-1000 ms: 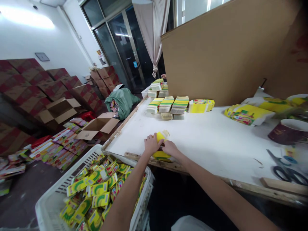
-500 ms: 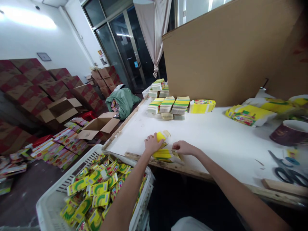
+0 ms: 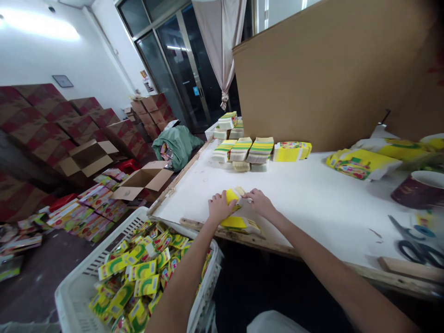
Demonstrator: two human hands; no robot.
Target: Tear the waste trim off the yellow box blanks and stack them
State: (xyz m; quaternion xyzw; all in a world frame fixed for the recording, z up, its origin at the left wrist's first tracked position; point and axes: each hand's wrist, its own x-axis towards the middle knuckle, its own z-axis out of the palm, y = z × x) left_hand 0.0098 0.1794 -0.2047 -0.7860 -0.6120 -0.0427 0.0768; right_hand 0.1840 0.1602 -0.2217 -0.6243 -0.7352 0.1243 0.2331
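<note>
My left hand (image 3: 220, 206) wraps round a small yellow paper packet (image 3: 232, 196) near the table's front edge, its fingers over the left side. My right hand (image 3: 259, 202) is at the packet's pale right end, with thumb and fingers pinched together against it. Whether the packet is one piece or several sheets is hard to tell. Just in front, between the hands and my body, lies a stack of flat yellow packets (image 3: 240, 223) against a wooden strip (image 3: 194, 224).
A white plastic basket (image 3: 65, 296) full of yellow-green packets stands left, below the table. Banded stacks of packets (image 3: 261, 150) line the back of the white table (image 3: 294, 194). Scissors (image 3: 412, 245), a dark cup (image 3: 412, 189) and a wood block (image 3: 409, 268) are at right. Cardboard (image 3: 312, 78) stands behind.
My right hand has moved up and slightly left, from above the front stack to the right end of the held packet. My left hand stays in place.
</note>
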